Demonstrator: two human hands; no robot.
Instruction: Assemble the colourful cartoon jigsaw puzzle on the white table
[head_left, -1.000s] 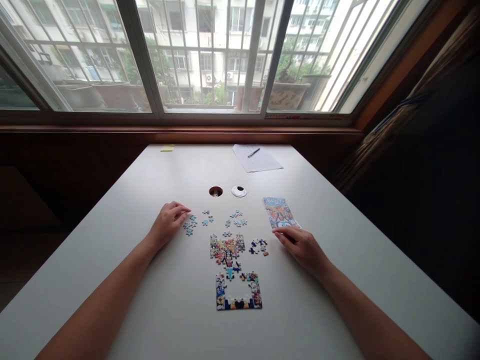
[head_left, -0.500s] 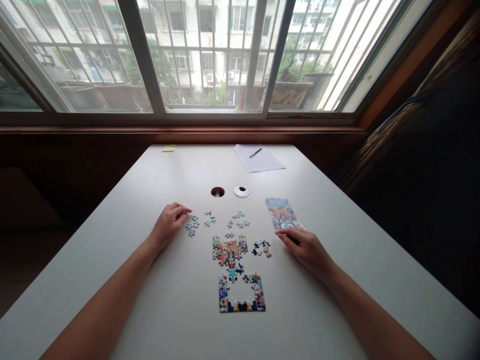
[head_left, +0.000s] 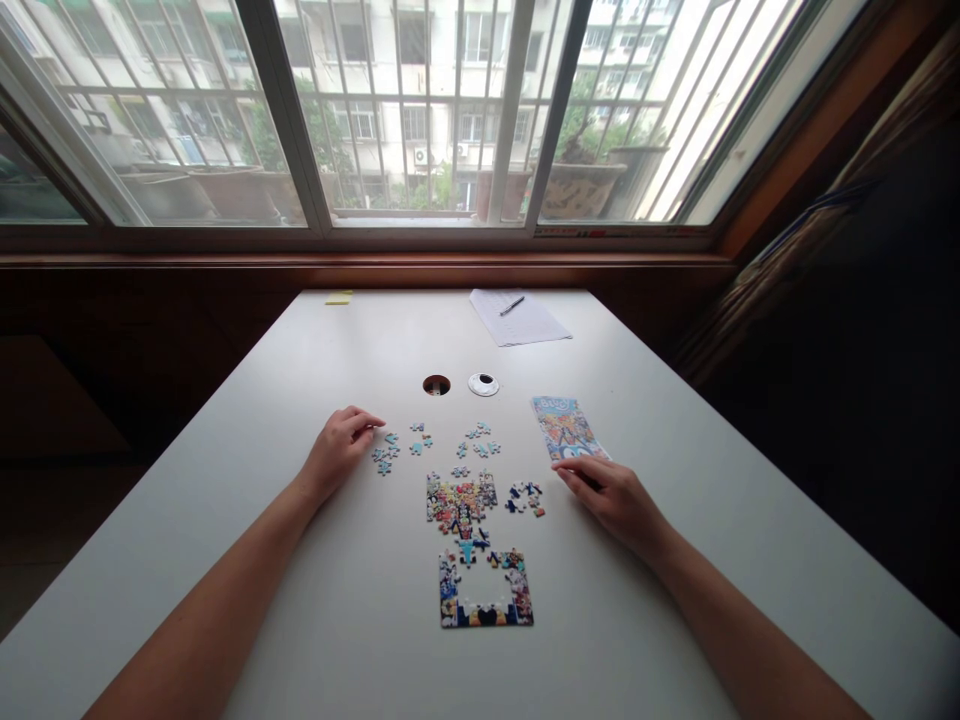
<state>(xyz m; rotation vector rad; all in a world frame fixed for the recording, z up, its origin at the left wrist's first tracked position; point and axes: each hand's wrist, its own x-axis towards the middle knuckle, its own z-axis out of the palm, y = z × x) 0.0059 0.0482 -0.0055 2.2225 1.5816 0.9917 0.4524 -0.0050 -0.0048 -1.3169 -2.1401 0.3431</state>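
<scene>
My left hand (head_left: 339,448) rests on the white table (head_left: 360,600) with its fingers loosely stretched out and nothing in them. Just right of its fingertips lies a cluster of light-blue puzzle pieces (head_left: 385,465). My right hand (head_left: 616,497) lies with fingers extended at the lower edge of a colourful picture card (head_left: 562,422), covering its bottom corner. Between the hands is a joined puzzle section (head_left: 459,495). Nearer to me sits a frame-shaped puzzle section (head_left: 487,616) with a gap in its middle. Dark and white loose pieces (head_left: 525,497) lie left of my right hand.
More loose blue pieces (head_left: 478,449) lie above the joined section. Farther back are a cable hole (head_left: 436,385) and its round cover (head_left: 484,384). A pen (head_left: 512,306) lies on paper sheets (head_left: 529,327); a yellow sticky note (head_left: 338,297) is at the far edge, below the window.
</scene>
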